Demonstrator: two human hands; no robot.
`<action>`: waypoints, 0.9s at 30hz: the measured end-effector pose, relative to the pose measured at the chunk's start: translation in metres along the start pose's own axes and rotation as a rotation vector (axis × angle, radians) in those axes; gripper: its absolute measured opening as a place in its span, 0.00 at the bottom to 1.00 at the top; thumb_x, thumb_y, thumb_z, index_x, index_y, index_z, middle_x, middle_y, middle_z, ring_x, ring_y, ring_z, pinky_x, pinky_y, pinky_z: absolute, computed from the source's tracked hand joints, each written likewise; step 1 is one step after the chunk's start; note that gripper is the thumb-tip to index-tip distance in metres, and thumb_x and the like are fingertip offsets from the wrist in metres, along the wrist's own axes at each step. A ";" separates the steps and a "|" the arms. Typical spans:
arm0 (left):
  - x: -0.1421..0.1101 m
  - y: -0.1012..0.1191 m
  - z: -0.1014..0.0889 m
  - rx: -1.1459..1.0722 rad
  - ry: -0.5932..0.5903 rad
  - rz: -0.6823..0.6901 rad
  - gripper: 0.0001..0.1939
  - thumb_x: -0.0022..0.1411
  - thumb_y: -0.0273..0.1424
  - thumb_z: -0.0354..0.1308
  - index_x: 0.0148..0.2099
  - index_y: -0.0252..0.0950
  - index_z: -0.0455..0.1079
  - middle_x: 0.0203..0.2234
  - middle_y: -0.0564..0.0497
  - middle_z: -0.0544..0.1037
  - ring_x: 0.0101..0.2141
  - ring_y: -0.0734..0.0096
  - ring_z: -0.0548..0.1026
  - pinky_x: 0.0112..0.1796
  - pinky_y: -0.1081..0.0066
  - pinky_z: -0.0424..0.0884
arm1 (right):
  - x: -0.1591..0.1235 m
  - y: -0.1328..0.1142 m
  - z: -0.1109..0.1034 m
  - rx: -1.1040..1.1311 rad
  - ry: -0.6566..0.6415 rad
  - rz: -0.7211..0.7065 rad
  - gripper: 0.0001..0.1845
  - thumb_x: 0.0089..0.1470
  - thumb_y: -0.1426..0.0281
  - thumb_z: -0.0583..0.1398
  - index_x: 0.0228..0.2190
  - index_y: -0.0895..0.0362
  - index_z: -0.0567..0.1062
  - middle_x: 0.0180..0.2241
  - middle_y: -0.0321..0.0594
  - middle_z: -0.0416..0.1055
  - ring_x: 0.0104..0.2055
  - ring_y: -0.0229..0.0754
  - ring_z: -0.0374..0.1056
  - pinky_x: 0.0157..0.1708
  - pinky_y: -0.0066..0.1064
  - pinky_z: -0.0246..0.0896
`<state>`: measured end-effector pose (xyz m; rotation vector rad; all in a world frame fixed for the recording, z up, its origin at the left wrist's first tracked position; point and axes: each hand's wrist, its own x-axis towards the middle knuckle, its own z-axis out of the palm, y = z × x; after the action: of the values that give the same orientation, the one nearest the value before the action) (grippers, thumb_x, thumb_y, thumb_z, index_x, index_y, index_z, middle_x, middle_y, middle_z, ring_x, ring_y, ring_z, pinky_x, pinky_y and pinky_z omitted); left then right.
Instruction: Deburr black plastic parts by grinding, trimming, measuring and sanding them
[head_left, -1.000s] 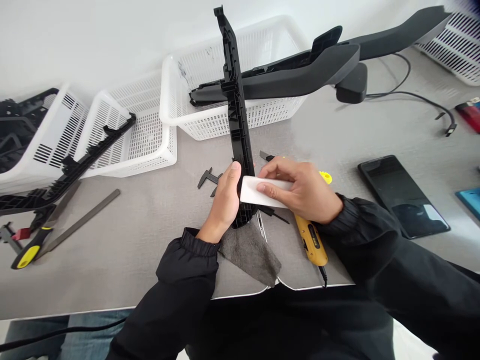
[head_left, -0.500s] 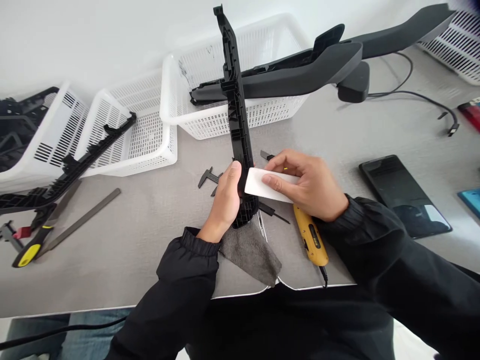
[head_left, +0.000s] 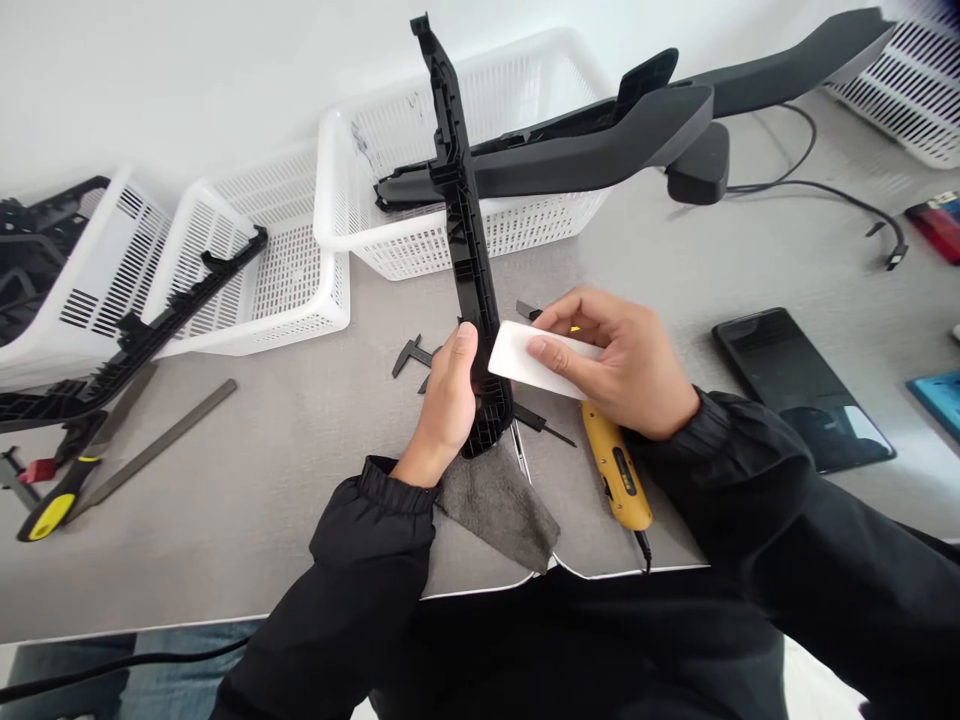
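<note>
My left hand (head_left: 444, 408) is closed around the lower end of a long black plastic trim piece (head_left: 466, 235), whose ribbed inner side faces me. The piece slants up and away, its far end above a white basket. Between thumb and fingers, my right hand (head_left: 626, 365) grips a flat white block (head_left: 525, 355), its left end at the edge of the trim piece. Whether the two touch, I cannot tell. Behind the hands lie calipers (head_left: 411, 353), partly hidden. A grey cloth (head_left: 504, 510) is under the near end of the piece, and a yellow corded tool (head_left: 619, 465) lies below my right hand.
White plastic baskets (head_left: 330, 185) line the back, with dark grey parts (head_left: 570, 165) jutting out to the right. Another black trim piece (head_left: 172, 310) leans out of a left basket. Files (head_left: 157, 450) lie at left, a phone (head_left: 802, 385) at right, cables (head_left: 840, 190) behind it.
The white block and my right hand have shifted slightly up against the trim piece, the block tilting a little more. My left hand keeps its hold. The whole view has moved slightly.
</note>
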<state>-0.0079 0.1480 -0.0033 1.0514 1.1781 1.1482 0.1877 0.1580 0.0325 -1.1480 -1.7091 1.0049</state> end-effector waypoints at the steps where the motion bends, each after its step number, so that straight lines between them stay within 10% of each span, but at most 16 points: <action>1: -0.001 0.001 0.000 0.002 -0.006 -0.002 0.30 0.73 0.61 0.54 0.42 0.41 0.79 0.41 0.44 0.85 0.50 0.52 0.82 0.50 0.59 0.79 | 0.000 -0.001 0.000 0.013 -0.014 0.001 0.14 0.64 0.55 0.68 0.37 0.53 0.78 0.36 0.41 0.81 0.37 0.47 0.76 0.39 0.39 0.72; 6: -0.001 0.002 0.001 0.032 0.001 0.018 0.29 0.76 0.57 0.52 0.49 0.39 0.82 0.49 0.43 0.86 0.55 0.53 0.82 0.56 0.58 0.76 | 0.000 0.001 0.001 -0.044 -0.165 -0.042 0.11 0.64 0.59 0.67 0.37 0.54 0.78 0.31 0.37 0.79 0.31 0.43 0.72 0.35 0.36 0.67; 20: 0.002 -0.001 0.001 -0.058 -0.021 -0.034 0.32 0.72 0.63 0.53 0.48 0.40 0.81 0.46 0.42 0.86 0.54 0.51 0.83 0.53 0.57 0.80 | 0.003 0.003 -0.006 -0.012 -0.062 0.009 0.12 0.63 0.57 0.68 0.37 0.52 0.79 0.36 0.40 0.81 0.37 0.47 0.76 0.39 0.39 0.71; 27: 0.001 0.007 0.003 -0.020 0.032 -0.071 0.35 0.68 0.66 0.54 0.47 0.40 0.82 0.43 0.44 0.87 0.51 0.49 0.84 0.49 0.56 0.82 | 0.008 0.000 -0.016 0.059 -0.378 0.042 0.10 0.61 0.60 0.68 0.34 0.53 0.78 0.29 0.35 0.77 0.30 0.40 0.71 0.31 0.32 0.67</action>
<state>-0.0058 0.1494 0.0039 0.9717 1.2168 1.1231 0.2005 0.1684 0.0397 -1.0043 -1.9368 1.3557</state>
